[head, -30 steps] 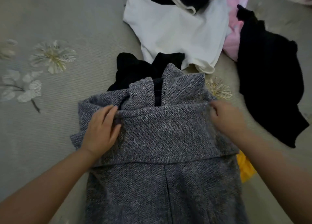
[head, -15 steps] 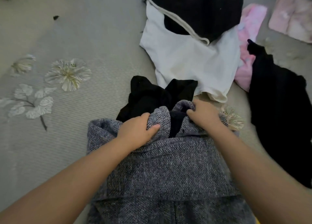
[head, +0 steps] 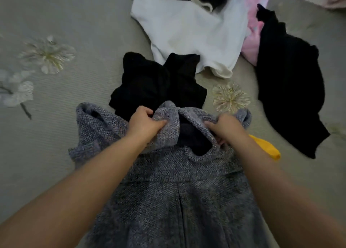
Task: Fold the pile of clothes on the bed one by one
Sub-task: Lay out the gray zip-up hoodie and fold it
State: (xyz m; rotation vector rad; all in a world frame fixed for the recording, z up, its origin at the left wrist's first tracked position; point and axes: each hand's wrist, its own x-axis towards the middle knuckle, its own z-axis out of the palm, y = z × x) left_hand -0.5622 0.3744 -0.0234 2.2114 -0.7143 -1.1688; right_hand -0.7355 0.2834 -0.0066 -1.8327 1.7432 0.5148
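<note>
Nearest the camera, the grey knitted garment (head: 168,201) lies spread over the bed, its lower part running out of the bottom of the view with a seam down the middle. A band of it is already turned over across the body, so the folding of this piece is under way but not finished.

Just beyond that band, both forearms reach in to the garment's top. The left hand (head: 144,123) has its fingers and thumb curled tightly round a bunched flap of the grey knit. The right hand (head: 224,127) pinches the matching flap on the other side, fingers curled into the cloth; between the two flaps a dark lining shows. By the look of it, the upper edge is being gathered for the next fold.

Beside the right forearm a yellow item (head: 265,148) peeks out from under the grey knit; what it is cannot be told.

Touching the garment's far edge lies a crumpled black garment (head: 155,83), unfolded. Further right a larger black garment (head: 288,90) sprawls loose. Beyond them a white top (head: 187,30) lies rumpled, with a dark piece over it and pink clothing (head: 252,40) at its right.

All rest on the grey-green bedspread (head: 84,23) with embroidered flowers. No neatly folded piece is visible; most of the pile seems left to do.
</note>
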